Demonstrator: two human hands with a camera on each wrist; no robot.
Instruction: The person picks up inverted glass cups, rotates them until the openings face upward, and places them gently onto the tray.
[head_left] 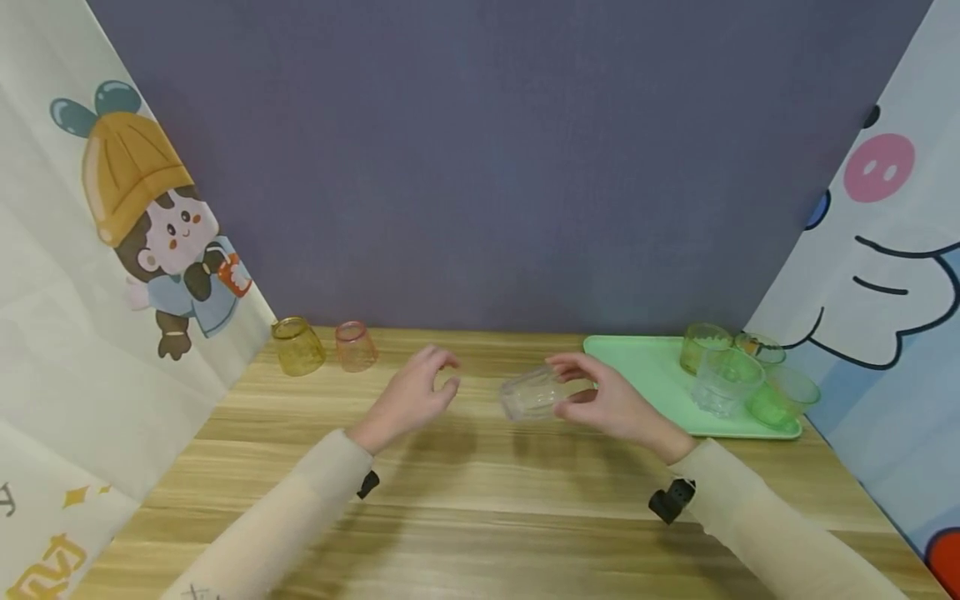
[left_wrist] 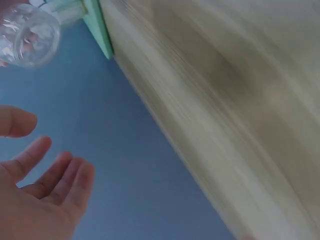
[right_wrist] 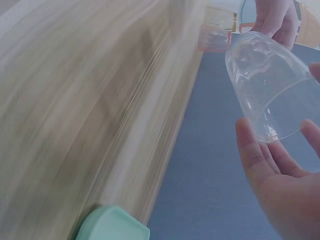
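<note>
A clear ribbed cup (head_left: 531,393) lies on its side in the air just above the wooden table (head_left: 480,500). My right hand (head_left: 581,392) grips it from the right, fingers above and thumb below. The right wrist view shows the cup (right_wrist: 267,90) against my right hand's fingers (right_wrist: 260,160), its base pointing away. My left hand (head_left: 438,379) hovers a short way left of the cup, fingers loosely curled and holding nothing. In the left wrist view, my left hand (left_wrist: 45,195) is spread, with the cup (left_wrist: 27,35) apart from it at the upper left.
A mint green tray (head_left: 645,367) at the right holds an olive cup (head_left: 701,346), a clear cup (head_left: 726,382), a green cup (head_left: 780,398) and one more behind. A yellow cup (head_left: 297,345) and a pink cup (head_left: 355,346) stand upside down at the back left. Cloth walls enclose the table.
</note>
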